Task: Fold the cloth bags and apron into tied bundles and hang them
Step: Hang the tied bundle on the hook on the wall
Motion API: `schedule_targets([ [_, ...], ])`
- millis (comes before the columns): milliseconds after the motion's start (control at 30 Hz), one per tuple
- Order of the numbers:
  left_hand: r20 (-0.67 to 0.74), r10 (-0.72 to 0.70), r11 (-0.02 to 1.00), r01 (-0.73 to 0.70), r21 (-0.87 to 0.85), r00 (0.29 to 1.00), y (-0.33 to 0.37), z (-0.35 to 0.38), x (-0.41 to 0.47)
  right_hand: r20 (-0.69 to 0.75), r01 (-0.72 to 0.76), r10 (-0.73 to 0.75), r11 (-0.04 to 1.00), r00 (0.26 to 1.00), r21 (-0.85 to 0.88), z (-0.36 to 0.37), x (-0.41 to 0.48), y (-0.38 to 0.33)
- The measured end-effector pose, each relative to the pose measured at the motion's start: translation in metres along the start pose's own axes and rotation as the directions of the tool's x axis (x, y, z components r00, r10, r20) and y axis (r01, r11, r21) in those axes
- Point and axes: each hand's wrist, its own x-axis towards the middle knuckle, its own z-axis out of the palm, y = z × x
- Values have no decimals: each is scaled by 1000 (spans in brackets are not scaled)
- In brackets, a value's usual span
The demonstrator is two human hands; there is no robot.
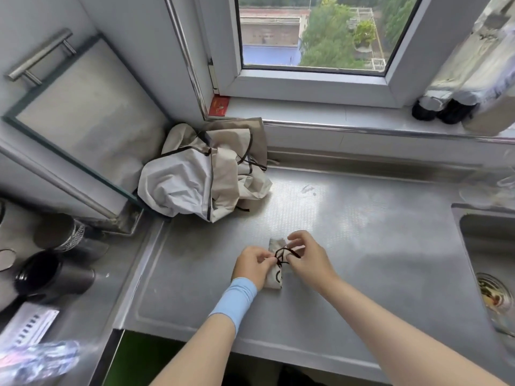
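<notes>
Both forearms reached in; left hand [252, 264] and right hand [306, 257] each pinched the dark drawstring [281, 256] over a folded cloth bundle [274, 277] lying on the steel counter [348, 232]. Risk: slack knot lets the fold spring open. Unfolded pile [203, 174] waited at back-left.

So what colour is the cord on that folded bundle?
Dark, near-black cord on the beige bundle; the head view shows it best.
</notes>
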Motion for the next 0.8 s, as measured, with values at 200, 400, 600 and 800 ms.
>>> schedule_targets([
  [200, 54, 104, 986, -110, 129, 993, -2, 4, 4, -102, 313, -392, 843, 914, -438, 11, -6, 6],
  [400, 12, 116, 983, -117, 145, 993, -6, -2, 4, 62, 258, -253, 889, 965, -380, 20, -2, 2],
  [600, 2, 107, 978, -106, 178, 994, -7, -6, 2, 142, 251, -210, 868, 967, -428, 16, 7, -11],
  [800, 87, 75, 931, -101, 350, 993, 1, -8, 2, 205, 131, -39, 879, 978, -458, 13, 17, -18],
])
